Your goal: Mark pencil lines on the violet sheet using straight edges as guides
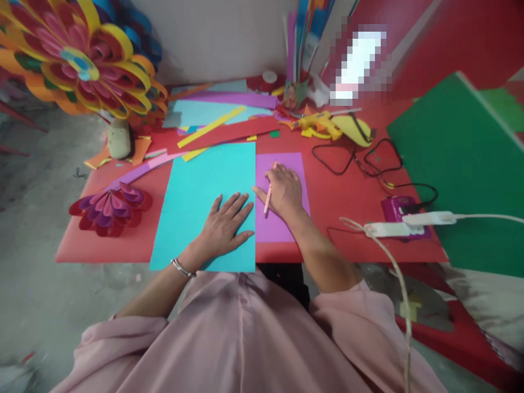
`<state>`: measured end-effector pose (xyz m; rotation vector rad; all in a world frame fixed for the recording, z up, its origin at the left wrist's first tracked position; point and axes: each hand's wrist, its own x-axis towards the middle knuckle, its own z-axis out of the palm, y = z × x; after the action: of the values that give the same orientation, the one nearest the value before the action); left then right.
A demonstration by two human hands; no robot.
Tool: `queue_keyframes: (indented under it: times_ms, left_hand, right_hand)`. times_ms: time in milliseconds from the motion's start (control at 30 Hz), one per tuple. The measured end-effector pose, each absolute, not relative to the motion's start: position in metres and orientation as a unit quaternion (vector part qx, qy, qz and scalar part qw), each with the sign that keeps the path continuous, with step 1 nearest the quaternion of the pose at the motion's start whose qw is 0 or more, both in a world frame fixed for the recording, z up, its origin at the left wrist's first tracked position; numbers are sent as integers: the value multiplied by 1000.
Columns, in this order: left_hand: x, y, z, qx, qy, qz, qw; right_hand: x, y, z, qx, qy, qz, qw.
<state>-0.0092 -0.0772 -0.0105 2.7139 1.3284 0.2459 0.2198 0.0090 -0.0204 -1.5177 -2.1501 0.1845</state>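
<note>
My left hand (227, 226) lies flat with fingers spread on a turquoise sheet of paper (196, 185), which hangs slightly over the table's front edge. My right hand (285, 191) rests on a purple sheet (278, 232) and holds a pink pencil (268, 199) between thumb and fingers. The pencil slants, one end near the fingertips and the other pointing toward me. The turquoise sheet's right edge meets or overlaps the purple sheet. Part of the purple sheet is hidden under my right hand and forearm.
A paper petal piece (110, 210) lies at left, below a large paper flower (85, 63). Paper strips (229, 134) and a yellow glue gun (321, 125) lie behind the sheets. White plugs (388, 229) with cables and a green board (458, 174) are at right.
</note>
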Motion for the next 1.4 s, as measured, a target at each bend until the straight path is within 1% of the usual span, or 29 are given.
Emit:
queue_keyframes:
  times_ms: [233,567,800,1100,1400]
  left_hand:
    - [-8,-76,-7,891,441,66,87]
    - [-8,-77,-9,891,441,77,80]
    - [-8,-76,-7,890,443,78,82]
    - [-7,-76,-7,891,440,80,77]
    - [-6,-76,-5,892,440,65,79]
  right_hand:
    - [221,11,-20,-560,-788,93,237]
    - [221,11,-23,-560,-789,94,233]
    - [220,10,-19,-564,-793,92,213]
    - [221,11,-22,-556,-792,91,236]
    - [221,12,-24,-554,-794,84,235]
